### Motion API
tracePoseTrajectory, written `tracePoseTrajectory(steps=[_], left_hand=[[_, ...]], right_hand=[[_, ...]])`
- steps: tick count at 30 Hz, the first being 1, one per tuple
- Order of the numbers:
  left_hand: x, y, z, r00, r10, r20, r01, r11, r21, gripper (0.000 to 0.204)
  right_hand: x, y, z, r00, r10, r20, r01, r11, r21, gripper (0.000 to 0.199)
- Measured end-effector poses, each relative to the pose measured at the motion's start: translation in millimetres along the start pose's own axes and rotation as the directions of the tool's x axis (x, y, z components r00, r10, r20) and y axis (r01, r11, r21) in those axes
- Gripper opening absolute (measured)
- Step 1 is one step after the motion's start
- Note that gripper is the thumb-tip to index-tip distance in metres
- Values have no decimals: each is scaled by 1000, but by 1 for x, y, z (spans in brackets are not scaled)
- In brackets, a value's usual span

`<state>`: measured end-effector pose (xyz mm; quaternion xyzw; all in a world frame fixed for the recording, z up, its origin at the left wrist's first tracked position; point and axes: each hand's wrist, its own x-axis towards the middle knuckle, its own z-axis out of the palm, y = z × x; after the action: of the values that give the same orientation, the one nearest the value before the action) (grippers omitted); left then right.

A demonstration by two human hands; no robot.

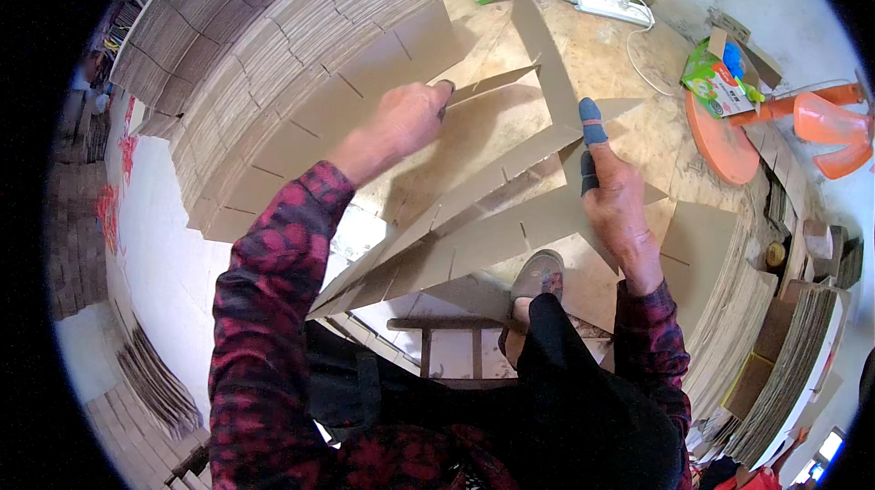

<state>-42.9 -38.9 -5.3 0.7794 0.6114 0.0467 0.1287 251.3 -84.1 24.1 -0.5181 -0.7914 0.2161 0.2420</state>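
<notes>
Over tabletop [658, 45] | tan slotted cardboard strips [488, 243], crossed | left grip [401, 128], right grip [615, 194] pinching them

cardboard strips [545, 57]: matt, smooth | tabletop [629, 66]: wood | orange fan [720, 139]: smooth plastic | sleeve [273, 257]: cloth

The person wears crimson-and-black patterned sleeves [273, 280] at eight and four o'clock, black trousers [583, 399] toward five, and blue-grey finger covers [592, 123] on the right hand [617, 198] at two.
</notes>
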Motion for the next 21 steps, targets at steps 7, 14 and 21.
tracePoseTrajectory(steps=[7,14,21], left_hand=[[38,21,13,990,-1,-138,-10,997,-78,15],[63,34,9,964,122,-235,-166,970,-180,12],[14,38,12,811,480,-334,-497,867,39,35]], right_hand=[[-2,-2,-8,999,7,39,-7,1000,7,71],[-2,16,10,992,13,124,2,993,-116,78],[16,28,37,956,71,283,9,963,-271,70]])
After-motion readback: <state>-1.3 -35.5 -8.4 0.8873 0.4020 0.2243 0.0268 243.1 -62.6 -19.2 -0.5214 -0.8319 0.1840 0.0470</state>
